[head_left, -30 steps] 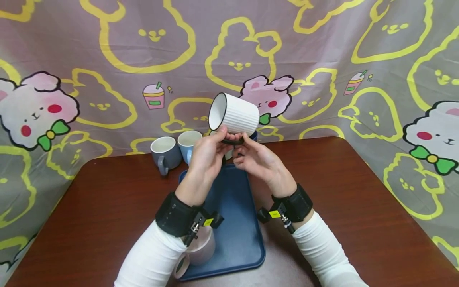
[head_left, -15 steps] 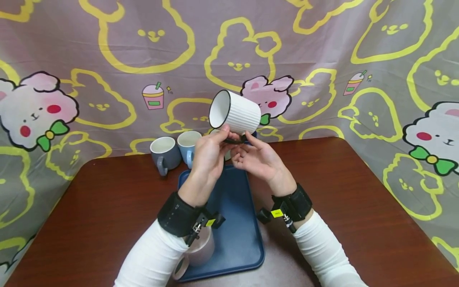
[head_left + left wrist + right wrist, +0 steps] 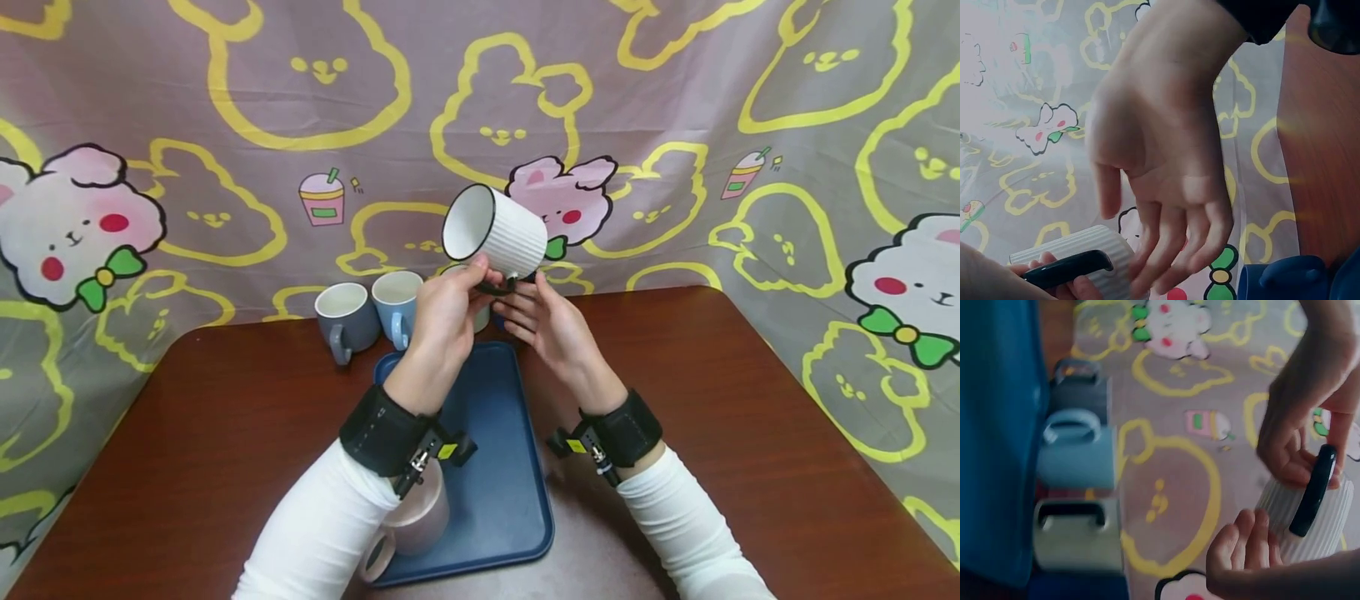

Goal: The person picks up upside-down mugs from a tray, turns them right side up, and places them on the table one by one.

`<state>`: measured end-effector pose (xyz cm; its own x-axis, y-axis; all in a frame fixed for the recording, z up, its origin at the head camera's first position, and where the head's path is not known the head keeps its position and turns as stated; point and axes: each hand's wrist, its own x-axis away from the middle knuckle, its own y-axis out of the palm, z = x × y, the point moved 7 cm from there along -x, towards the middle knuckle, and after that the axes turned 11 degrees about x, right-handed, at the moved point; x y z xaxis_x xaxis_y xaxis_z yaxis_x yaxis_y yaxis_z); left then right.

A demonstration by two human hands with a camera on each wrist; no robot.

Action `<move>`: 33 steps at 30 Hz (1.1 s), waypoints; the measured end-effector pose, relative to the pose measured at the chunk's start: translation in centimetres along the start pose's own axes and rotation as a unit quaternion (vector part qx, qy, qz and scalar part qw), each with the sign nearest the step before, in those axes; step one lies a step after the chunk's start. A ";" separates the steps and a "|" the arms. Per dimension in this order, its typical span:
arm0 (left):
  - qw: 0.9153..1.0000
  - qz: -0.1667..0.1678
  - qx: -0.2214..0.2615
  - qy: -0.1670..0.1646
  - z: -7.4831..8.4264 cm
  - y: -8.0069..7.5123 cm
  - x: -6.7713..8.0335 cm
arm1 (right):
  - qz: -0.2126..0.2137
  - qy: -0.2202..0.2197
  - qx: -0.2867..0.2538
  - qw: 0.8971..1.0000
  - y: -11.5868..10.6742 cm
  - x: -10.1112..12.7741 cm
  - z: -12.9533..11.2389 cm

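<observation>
White ribbed mug tilted aloft, handle pinched by left hand, right hand open underneath.

No readable text or labels

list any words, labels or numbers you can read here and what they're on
No readable text anywhere.
Yellow tags on the wrist straps: too small to read.
White ribbed mug, held by the left hand with the right hand touching it: no print.
Cartoon backdrop cloth: pictures only, no words.
</observation>
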<state>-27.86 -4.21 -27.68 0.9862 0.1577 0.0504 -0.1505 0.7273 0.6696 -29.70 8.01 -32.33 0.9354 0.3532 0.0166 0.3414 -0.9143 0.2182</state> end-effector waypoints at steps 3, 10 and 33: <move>1.000 0.007 -0.009 0.005 -0.2 0.1 -0.4 | 0.032 -0.020 0.053 0.998 -1.0 -0.2 0.1; 0.999 0.017 -0.028 0.005 -1.1 0.3 -1.0 | 0.103 -0.056 0.206 0.971 -2.7 -0.5 0.4; 0.992 0.053 -0.106 -0.031 -4.9 1.7 -1.8 | 0.204 -0.126 0.577 0.781 -8.0 0.4 0.9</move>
<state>-30.25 0.06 -30.29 0.9653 0.2044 0.1628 -0.2588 0.8341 0.4871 -32.00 15.30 -34.98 0.9269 0.0680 -0.3691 -0.2703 -0.5614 -0.7821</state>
